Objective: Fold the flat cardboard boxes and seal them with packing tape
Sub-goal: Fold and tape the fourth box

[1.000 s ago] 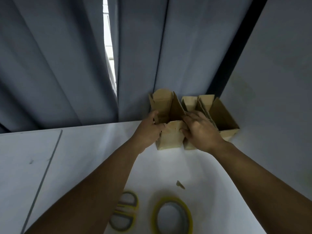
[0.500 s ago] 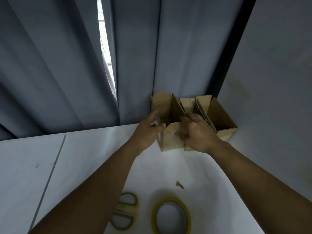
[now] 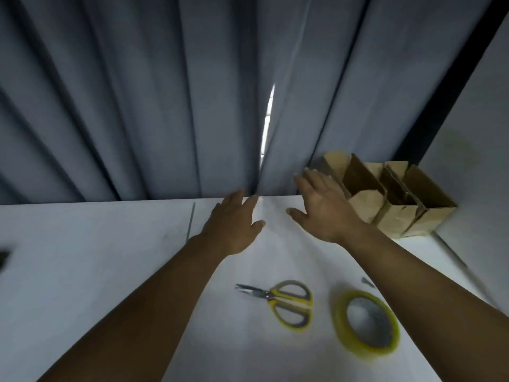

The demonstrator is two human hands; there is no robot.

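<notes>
Three small open-topped cardboard boxes (image 3: 396, 205) stand side by side in the far right corner of the white table (image 3: 110, 257), against the curtain and wall. My right hand (image 3: 322, 208) hovers just left of them, fingers spread and holding nothing. My left hand (image 3: 234, 224) is further left near the table's far edge, fingers straight, also holding nothing. A roll of yellowish packing tape (image 3: 366, 323) lies flat near my right forearm. Yellow-handled scissors (image 3: 283, 301) lie shut to the left of the tape.
Grey curtains (image 3: 165, 106) hang behind the table, with a bright slit (image 3: 268, 122) between them. A pale wall (image 3: 479, 161) closes off the right side. A small cardboard scrap (image 3: 367, 282) lies by my right forearm. A dark object (image 3: 4, 259) shows at the left edge.
Both hands have let go of the boxes and moved left, away from them, with fingers now spread. The view has swung left, so the boxes sit further right.
</notes>
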